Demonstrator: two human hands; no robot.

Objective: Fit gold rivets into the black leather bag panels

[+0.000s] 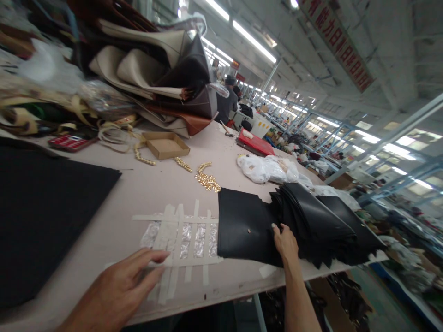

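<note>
My right hand [285,240] lies on a flat black leather piece [242,226] with a small metal stud, its fingers stretched out at the piece's right edge, next to a fanned stack of black leather pieces [321,221]. My left hand [121,288] rests near the table's front edge, fingers extended and touching a grid of white tape strips [183,240] stuck over shiny foil patches. Neither hand holds anything.
A large black sheet [41,212] covers the table's left. Gold metal fittings [206,180], a shallow cardboard box [166,144], a white plastic bag [268,168], a red flat thing [255,143] and a heap of leather goods [155,69] lie farther back. People work in the distance.
</note>
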